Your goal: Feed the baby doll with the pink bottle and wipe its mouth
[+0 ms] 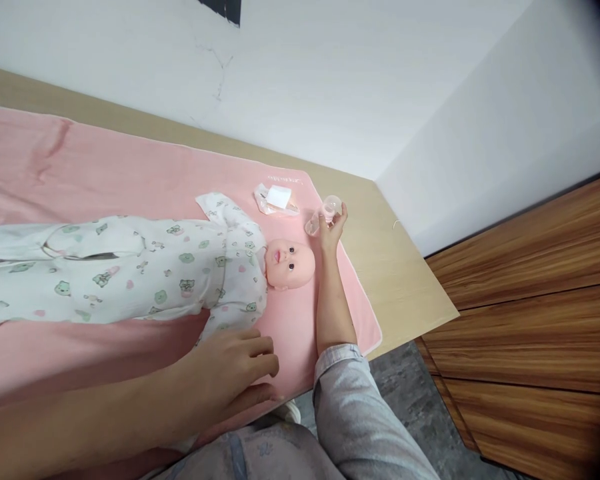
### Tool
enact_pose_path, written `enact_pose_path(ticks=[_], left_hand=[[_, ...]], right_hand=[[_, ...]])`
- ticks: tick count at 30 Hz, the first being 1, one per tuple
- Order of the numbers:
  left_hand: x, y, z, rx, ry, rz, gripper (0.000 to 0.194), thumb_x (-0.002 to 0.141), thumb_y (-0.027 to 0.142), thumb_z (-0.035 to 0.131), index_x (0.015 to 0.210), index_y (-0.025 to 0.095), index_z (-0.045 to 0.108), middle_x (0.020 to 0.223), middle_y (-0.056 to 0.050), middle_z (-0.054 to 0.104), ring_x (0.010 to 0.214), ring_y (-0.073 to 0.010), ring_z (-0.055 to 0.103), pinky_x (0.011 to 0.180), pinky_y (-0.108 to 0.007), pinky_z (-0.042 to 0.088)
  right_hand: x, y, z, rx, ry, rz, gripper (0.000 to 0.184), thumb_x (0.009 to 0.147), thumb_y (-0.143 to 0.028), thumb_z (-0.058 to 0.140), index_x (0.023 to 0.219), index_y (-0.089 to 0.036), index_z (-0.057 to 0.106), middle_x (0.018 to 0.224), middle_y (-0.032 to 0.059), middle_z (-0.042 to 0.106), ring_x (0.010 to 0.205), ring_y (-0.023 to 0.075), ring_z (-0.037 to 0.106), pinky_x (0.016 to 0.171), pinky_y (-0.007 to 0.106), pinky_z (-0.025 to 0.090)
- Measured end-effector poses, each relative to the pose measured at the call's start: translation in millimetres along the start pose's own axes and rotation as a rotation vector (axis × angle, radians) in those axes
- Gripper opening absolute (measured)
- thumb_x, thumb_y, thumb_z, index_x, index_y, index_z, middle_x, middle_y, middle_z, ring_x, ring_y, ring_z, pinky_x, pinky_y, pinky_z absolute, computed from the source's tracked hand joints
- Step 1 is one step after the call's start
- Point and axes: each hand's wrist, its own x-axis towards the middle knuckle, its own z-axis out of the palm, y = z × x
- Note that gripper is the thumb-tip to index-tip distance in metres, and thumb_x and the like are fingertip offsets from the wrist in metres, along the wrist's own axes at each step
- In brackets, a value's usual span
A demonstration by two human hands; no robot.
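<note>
Beyond the doll's head, my right hand (333,232) has its fingers wrapped round a small clear baby bottle (332,205) with a pinkish collar. Its other clear rounded part (312,224) shows left of my thumb. My left hand (243,365) hovers near the doll's lower arm, fingers loosely bent and apart, with nothing in them. The baby doll (291,265) lies on its back, its bald head pointing right. It wears a white long-sleeved suit (170,273) printed with green and pink animals.
A pink mat (293,320) covers much of the wooden table (395,267). On it, above the doll's head, lies a clear plastic packet (277,198) with a white label. A white wall stands behind, and wood-grain cabinets (530,307) are at the right.
</note>
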Motion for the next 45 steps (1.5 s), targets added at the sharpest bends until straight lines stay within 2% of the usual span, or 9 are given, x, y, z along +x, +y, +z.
enact_pose_path(ticks=[5, 8, 12, 17, 22, 28, 34, 40, 45], left_hand=[[-2, -10, -15.0, -0.004, 0.179, 0.025, 0.019, 0.100, 0.029, 0.049, 0.086, 0.020, 0.060, 0.087, -0.001, 0.063, 0.077, -0.0186, 0.054, 0.068, -0.031, 0.037], [-3, -17, -30.1, 0.062, 0.267, -0.014, 0.023, 0.101, 0.032, 0.045, 0.089, 0.020, 0.061, 0.092, -0.002, 0.064, 0.083, -0.0185, 0.057, 0.074, -0.031, 0.040], [-5, -28, -50.8, 0.187, 0.474, -0.101, 0.018, 0.100, 0.033, 0.047, 0.100, 0.023, 0.062, 0.104, -0.001, 0.064, 0.094, -0.0182, 0.060, 0.082, -0.031, 0.045], [-7, -42, -74.0, 0.326, 0.696, -0.283, 0.026, 0.097, 0.038, 0.050, 0.119, 0.025, 0.053, 0.116, -0.003, 0.060, 0.109, -0.0231, 0.057, 0.093, -0.036, 0.045], [-7, -49, -87.8, 0.376, 0.751, -0.422, 0.045, 0.092, 0.044, 0.055, 0.131, 0.025, 0.042, 0.131, -0.008, 0.055, 0.122, -0.0298, 0.051, 0.102, -0.044, 0.040], [-4, -52, -91.1, 0.342, 0.783, -0.466, 0.049, 0.084, 0.041, 0.061, 0.127, 0.021, 0.047, 0.123, -0.009, 0.061, 0.111, -0.0296, 0.058, 0.097, -0.043, 0.040], [-2, -48, -96.5, 0.295, 0.707, -0.500, 0.039, 0.083, 0.030, 0.059, 0.121, 0.020, 0.053, 0.115, -0.005, 0.066, 0.104, -0.0249, 0.061, 0.103, -0.044, 0.034], [-9, -68, -99.5, 0.508, 0.816, -0.464, 0.054, 0.082, 0.027, 0.060, 0.133, 0.017, 0.047, 0.130, -0.009, 0.061, 0.119, -0.0269, 0.056, 0.116, -0.046, 0.023], [-26, -84, -127.2, 0.474, 0.943, -0.586, 0.063, 0.084, 0.029, 0.063, 0.142, 0.016, 0.040, 0.141, -0.009, 0.052, 0.128, -0.0283, 0.049, 0.112, -0.044, 0.035]], right_hand=[[1, -28, 3, 0.061, 0.003, -0.035, 0.079, 0.080, -0.042, 0.061, 0.146, -0.018, 0.025, 0.135, 0.0155, 0.050, 0.121, 0.0187, 0.055, 0.102, 0.037, 0.046], [1, -56, 7, 0.117, -0.026, -0.084, 0.078, 0.080, -0.043, 0.062, 0.146, -0.022, 0.026, 0.140, 0.0139, 0.047, 0.126, 0.0186, 0.053, 0.104, 0.039, 0.045], [-7, -99, 15, 0.212, -0.095, -0.152, 0.079, 0.082, -0.044, 0.062, 0.148, -0.028, 0.022, 0.144, 0.0124, 0.044, 0.131, 0.0194, 0.051, 0.108, 0.042, 0.043], [-44, -152, 31, 0.315, -0.241, -0.164, 0.077, 0.083, -0.046, 0.064, 0.147, -0.030, 0.026, 0.143, 0.0102, 0.046, 0.131, 0.0203, 0.051, 0.111, 0.043, 0.042], [-96, -185, 54, 0.420, -0.432, -0.066, 0.071, 0.080, -0.048, 0.068, 0.142, -0.033, 0.036, 0.137, 0.0061, 0.052, 0.130, 0.0197, 0.051, 0.112, 0.043, 0.043], [-134, -191, 74, 0.524, -0.548, -0.047, 0.065, 0.077, -0.049, 0.071, 0.133, -0.031, 0.044, 0.133, 0.0064, 0.054, 0.126, 0.0195, 0.053, 0.107, 0.039, 0.049], [-137, -189, 77, 0.542, -0.558, -0.012, 0.060, 0.073, -0.046, 0.075, 0.123, -0.030, 0.046, 0.129, 0.0062, 0.054, 0.124, 0.0186, 0.053, 0.105, 0.039, 0.051], [-122, -204, 58, 0.543, -0.447, -0.017, 0.056, 0.078, -0.043, 0.070, 0.126, -0.030, 0.044, 0.130, 0.0058, 0.054, 0.125, 0.0179, 0.055, 0.108, 0.041, 0.048], [-76, -186, 35, 0.460, -0.227, -0.104, 0.066, 0.081, -0.040, 0.065, 0.138, -0.031, 0.034, 0.138, 0.0070, 0.049, 0.135, 0.0204, 0.047, 0.112, 0.045, 0.042]])
